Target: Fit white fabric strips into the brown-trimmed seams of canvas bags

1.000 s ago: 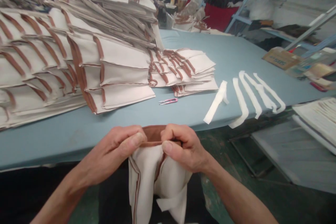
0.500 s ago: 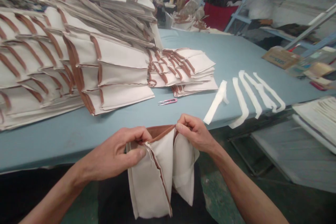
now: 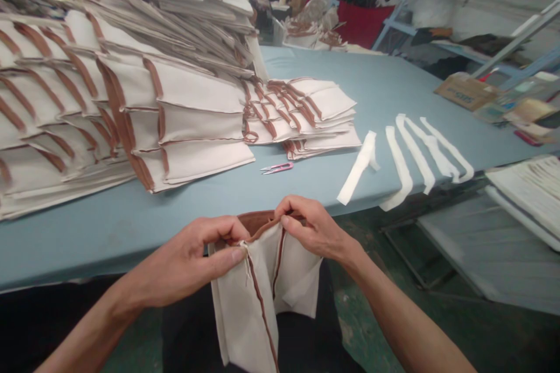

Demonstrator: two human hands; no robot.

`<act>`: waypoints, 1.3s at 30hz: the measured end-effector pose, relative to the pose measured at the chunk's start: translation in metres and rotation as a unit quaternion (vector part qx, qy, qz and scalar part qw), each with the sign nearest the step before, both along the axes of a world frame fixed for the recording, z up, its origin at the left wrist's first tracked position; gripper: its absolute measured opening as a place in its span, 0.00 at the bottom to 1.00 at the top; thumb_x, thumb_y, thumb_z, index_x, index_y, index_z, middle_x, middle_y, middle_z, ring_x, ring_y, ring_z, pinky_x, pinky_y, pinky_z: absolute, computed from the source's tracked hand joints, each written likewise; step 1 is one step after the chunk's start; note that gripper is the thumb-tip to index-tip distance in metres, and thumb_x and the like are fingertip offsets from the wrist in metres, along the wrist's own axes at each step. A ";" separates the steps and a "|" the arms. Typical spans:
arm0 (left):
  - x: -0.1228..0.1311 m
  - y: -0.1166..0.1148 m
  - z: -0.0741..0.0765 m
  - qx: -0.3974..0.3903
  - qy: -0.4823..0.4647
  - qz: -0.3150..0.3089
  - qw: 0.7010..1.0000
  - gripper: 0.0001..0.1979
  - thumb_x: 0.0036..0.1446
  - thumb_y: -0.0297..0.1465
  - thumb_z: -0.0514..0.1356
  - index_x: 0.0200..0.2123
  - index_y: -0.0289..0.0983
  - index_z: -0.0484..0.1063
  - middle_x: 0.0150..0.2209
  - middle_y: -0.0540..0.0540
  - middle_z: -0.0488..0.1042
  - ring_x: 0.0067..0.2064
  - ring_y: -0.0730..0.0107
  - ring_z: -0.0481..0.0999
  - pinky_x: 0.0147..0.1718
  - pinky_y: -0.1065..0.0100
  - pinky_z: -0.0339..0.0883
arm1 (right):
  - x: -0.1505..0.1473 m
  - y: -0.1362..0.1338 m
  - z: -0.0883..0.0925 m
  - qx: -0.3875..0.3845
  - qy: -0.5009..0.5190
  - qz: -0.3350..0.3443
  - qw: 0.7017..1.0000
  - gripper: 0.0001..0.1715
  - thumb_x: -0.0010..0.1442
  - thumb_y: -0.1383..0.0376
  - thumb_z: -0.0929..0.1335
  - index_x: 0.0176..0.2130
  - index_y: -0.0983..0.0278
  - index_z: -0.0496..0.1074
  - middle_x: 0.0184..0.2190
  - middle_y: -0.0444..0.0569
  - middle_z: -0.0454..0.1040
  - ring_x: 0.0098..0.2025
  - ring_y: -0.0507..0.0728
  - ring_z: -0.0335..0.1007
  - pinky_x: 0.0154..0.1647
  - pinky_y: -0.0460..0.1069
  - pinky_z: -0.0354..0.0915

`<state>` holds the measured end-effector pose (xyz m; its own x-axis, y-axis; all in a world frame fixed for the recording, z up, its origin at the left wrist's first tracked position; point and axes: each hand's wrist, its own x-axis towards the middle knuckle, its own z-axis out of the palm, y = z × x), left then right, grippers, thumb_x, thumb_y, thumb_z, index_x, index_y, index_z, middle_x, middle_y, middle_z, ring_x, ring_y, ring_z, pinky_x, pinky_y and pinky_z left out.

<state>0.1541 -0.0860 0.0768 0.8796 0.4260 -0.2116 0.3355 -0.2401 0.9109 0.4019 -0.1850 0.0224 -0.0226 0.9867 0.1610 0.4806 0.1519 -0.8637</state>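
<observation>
Between my hands hangs an off-white fabric bag with brown trim along its rim and brown seams down its sides. My left hand pinches the rim at one seam, thumb outside and fingers tucked inside. At the other seam, my right hand grips the rim between thumb and fingers. Loose threads dangle from the seam by my left thumb. The bag's lower part hangs in front of my dark-clothed lap, beyond the table's near edge.
Large stacks of off-white, brown-trimmed pieces cover the table's left side. A smaller stack lies mid-table. Pink-handled thread snips rest before it. Several white strips lie at the right edge; a cardboard box stands farther back.
My right hand has shifted left and slightly down along the rim, bringing the bag's two seams closer together. The rim now bends between my hands. My left hand has hardly moved.
</observation>
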 end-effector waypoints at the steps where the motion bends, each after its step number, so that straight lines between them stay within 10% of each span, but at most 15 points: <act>1: -0.001 -0.001 -0.001 -0.009 0.000 0.004 1.000 0.14 0.68 0.40 0.59 0.34 0.37 0.76 0.30 0.51 0.75 0.32 0.69 0.70 0.32 0.71 0.63 | -0.003 -0.001 0.004 0.022 -0.013 0.007 1.000 0.07 0.62 0.71 0.65 0.37 0.64 0.73 0.34 0.47 0.76 0.36 0.54 0.70 0.38 0.48 0.62; 17: -0.018 -0.009 0.004 -0.003 -0.017 0.018 1.000 0.16 0.70 0.42 0.61 0.33 0.38 0.77 0.29 0.54 0.72 0.31 0.73 0.67 0.30 0.75 0.60 | -0.050 -0.002 0.034 0.150 -0.027 0.094 0.984 0.06 0.63 0.68 0.70 0.33 0.63 0.71 0.27 0.42 0.76 0.28 0.51 0.67 0.33 0.46 0.61; 39: -0.018 -0.004 0.004 -0.044 -0.007 0.019 0.999 0.14 0.69 0.40 0.60 0.35 0.40 0.81 0.32 0.53 0.80 0.34 0.71 0.74 0.33 0.77 0.67 | -0.051 0.001 0.022 0.095 0.010 0.090 0.991 0.04 0.61 0.67 0.69 0.32 0.63 0.73 0.27 0.42 0.76 0.27 0.50 0.67 0.31 0.45 0.61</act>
